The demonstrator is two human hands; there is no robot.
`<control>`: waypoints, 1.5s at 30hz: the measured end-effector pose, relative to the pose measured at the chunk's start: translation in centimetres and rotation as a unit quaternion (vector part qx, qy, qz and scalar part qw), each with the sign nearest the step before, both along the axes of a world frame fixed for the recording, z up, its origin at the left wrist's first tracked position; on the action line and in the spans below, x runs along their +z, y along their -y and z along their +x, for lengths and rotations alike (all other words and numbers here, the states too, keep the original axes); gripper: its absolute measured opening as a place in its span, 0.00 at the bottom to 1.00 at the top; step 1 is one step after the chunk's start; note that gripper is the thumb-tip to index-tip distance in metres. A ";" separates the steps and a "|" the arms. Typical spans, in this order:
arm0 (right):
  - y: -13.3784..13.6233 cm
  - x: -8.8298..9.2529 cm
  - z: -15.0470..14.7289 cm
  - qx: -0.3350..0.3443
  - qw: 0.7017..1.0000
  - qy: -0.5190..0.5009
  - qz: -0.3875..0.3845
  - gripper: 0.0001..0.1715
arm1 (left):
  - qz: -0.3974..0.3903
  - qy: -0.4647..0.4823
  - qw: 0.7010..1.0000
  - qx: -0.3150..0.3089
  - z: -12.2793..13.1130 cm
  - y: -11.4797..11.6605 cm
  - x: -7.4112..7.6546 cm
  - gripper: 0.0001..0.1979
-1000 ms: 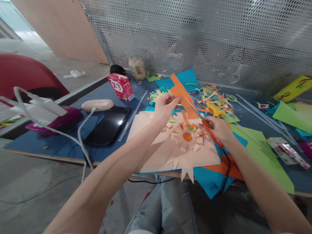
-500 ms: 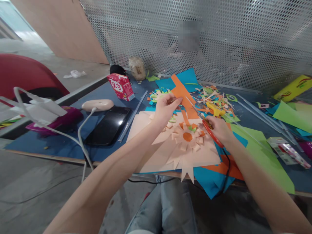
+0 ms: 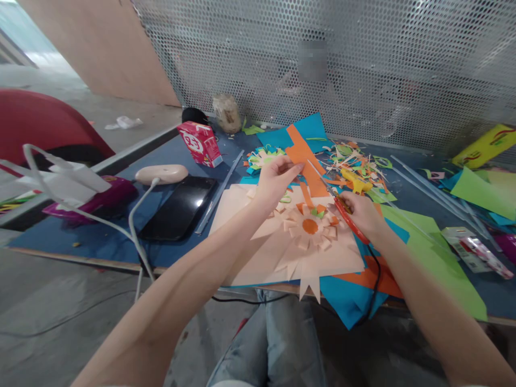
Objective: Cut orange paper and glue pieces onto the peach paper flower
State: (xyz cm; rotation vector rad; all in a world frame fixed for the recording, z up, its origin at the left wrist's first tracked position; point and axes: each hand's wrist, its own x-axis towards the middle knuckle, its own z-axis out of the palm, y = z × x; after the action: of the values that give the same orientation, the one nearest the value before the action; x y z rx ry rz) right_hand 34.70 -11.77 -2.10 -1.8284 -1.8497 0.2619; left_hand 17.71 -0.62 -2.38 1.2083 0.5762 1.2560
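Observation:
My left hand (image 3: 278, 177) pinches the edge of an orange paper sheet (image 3: 308, 164) between thumb and fingers, holding it above the table. In my right hand (image 3: 360, 212) is a pair of red-handled scissors (image 3: 345, 212), fingers wrapped round the handles. The scissor blades point up and left and lie against the orange paper. Below the hands a pale peach paper flower (image 3: 310, 228) with an orange centre rests on a peach sheet (image 3: 250, 258). A green-centred flower (image 3: 264, 157) is partly hidden behind my left hand.
A yellow glue gun (image 3: 357, 183) lies beside a heap of paper scraps (image 3: 350, 156). On the left are a phone (image 3: 181, 207), a white corded device (image 3: 161, 173) and a red box (image 3: 200, 144). Green paper (image 3: 435, 242) and glue sticks (image 3: 435, 188) are at right.
The orange paper has shifted slightly to the right and down, with my left hand moving a little along with it. The scissors stay nearly in place against the paper.

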 end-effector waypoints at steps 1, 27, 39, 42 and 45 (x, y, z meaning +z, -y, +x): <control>0.0 0.0 0.0 0.000 1.000 -0.001 0.000 0.22 | 0.002 -0.002 1.000 0.001 0.0 0.0 0.0 0.06; -0.1 0.0 0.0 -0.001 1.000 0.013 0.000 0.22 | 0.098 -0.070 0.992 0.040 -0.1 0.1 -0.2 0.07; 0.0 0.0 0.1 -0.008 1.000 0.027 -0.008 0.20 | 0.091 -0.085 0.992 0.028 -0.1 0.1 -0.1 0.09; 0.0 0.0 0.0 -0.006 1.000 0.021 -0.012 0.20 | 0.091 -0.096 0.991 0.024 -0.1 0.3 0.0 0.08; 0.0 -0.1 0.0 -0.006 1.000 0.023 -0.010 0.19 | 0.094 -0.101 0.990 0.027 -0.1 0.5 0.1 0.07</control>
State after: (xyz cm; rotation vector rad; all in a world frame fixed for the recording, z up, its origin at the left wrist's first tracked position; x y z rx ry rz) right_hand 34.67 -11.74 -2.24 -1.8723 -1.8727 0.2367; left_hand 17.64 -1.16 -2.23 1.4987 0.6526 1.2619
